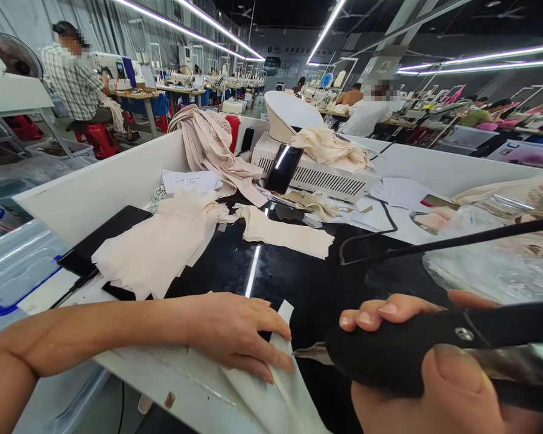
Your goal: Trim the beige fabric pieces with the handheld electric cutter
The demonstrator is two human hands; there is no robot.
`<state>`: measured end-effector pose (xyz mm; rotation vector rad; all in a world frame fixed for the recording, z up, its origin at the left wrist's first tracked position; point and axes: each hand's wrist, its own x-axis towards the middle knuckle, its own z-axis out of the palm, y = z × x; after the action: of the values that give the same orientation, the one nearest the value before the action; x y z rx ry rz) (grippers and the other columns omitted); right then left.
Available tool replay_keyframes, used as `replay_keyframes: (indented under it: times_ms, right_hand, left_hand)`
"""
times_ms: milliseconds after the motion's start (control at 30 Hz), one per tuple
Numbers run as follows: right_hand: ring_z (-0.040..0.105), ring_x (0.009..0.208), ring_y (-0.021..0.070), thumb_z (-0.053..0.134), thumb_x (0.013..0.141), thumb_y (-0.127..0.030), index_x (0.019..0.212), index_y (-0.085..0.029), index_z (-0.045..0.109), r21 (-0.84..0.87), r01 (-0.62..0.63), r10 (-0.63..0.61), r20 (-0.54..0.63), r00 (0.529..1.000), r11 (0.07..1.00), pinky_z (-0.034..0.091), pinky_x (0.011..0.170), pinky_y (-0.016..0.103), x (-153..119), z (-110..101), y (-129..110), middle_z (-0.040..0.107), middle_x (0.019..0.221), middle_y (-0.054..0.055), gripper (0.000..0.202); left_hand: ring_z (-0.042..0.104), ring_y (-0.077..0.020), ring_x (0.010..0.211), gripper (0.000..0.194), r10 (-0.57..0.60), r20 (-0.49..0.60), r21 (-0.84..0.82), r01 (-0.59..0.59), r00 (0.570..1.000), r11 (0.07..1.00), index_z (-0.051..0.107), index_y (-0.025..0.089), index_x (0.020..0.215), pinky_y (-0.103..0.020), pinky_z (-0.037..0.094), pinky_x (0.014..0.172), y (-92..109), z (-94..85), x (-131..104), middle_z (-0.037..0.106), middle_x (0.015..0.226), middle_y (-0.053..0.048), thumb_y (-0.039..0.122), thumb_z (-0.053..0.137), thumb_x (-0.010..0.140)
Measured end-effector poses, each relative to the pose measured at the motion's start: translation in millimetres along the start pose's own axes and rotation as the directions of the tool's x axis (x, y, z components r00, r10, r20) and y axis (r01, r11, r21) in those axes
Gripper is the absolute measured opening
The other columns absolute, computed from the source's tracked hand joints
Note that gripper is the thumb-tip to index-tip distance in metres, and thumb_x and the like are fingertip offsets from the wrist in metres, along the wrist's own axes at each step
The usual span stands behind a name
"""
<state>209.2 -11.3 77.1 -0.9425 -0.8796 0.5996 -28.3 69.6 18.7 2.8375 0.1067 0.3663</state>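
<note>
My left hand (248, 334) lies palm down on a pale fabric piece (283, 398) at the table's near edge, its fingers spread a little. At the lower right, my right hand (452, 374) is wrapped round a black-handled tool (389, 355), thumb on the near side and fingertips over the top. The tool has a metal part towards the right; its full shape is cut off by the frame. Between the hands, a thin strip of material sticks out near the tool's rounded end. Beyond lies a beige fabric strip (285, 232), left of it a stack of beige pieces (158, 241).
A glossy black table surface (221, 271) has white raised walls. At the back stand a phone (283, 169) and a white vented box (317, 166). A black bar (470, 235) crosses the right side, over plastic bags (475, 265). People sit at sewing machines behind.
</note>
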Motion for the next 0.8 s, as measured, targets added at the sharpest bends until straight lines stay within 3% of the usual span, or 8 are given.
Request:
replay_keyframes:
  times_ms: [300,467,667,800]
  right_hand:
    - [0.083,0.089,0.0346,0.103,0.085,-0.056,0.140,-0.037,0.073,0.014,0.055,-0.054,-0.018,0.998,0.998,0.076,0.070,0.054,-6.5,28.0,2.4,0.079,0.107,0.002,0.065]
    - [0.079,0.076,0.0294,0.104,0.083,-0.051,0.129,-0.035,0.074,0.032,0.061,-0.060,-0.035,0.998,0.998,0.073,0.063,0.048,0.7,30.4,-0.7,0.077,0.095,-0.003,0.058]
    - [0.073,0.059,0.0244,0.109,0.067,-0.039,0.110,-0.031,0.077,0.017,0.007,-0.006,-0.081,0.997,1.000,0.071,0.054,0.043,7.6,34.6,-9.7,0.075,0.076,-0.007,0.055]
    - [0.072,0.057,0.0225,0.106,0.073,-0.040,0.111,-0.031,0.079,0.049,0.086,-0.079,-0.134,0.988,0.995,0.069,0.051,0.039,8.3,43.2,-4.9,0.073,0.075,-0.009,0.048]
  left_hand:
    - [0.081,-0.0342,0.150,0.043,0.047,-0.102,0.016,-0.046,0.994,0.999,0.098,0.024,0.147,-0.043,0.062,0.141,-6.2,0.2,-3.8,0.083,0.158,-0.021,0.052,0.067,0.136]
    - [0.081,-0.0342,0.152,0.042,0.034,-0.083,0.003,-0.034,0.996,0.999,0.097,0.025,0.148,-0.045,0.061,0.143,-6.7,3.3,-2.7,0.083,0.158,-0.020,0.055,0.072,0.134]
    - [0.081,-0.0336,0.147,0.044,0.030,-0.093,0.002,-0.030,0.995,1.000,0.097,0.025,0.148,-0.046,0.061,0.142,-8.2,7.7,-3.1,0.082,0.158,-0.020,0.058,0.071,0.134]
    - [0.082,-0.0329,0.143,0.037,0.001,-0.091,-0.005,-0.002,0.996,1.000,0.098,0.028,0.145,-0.045,0.064,0.138,-6.9,5.6,-1.9,0.083,0.155,-0.019,0.055,0.077,0.132]
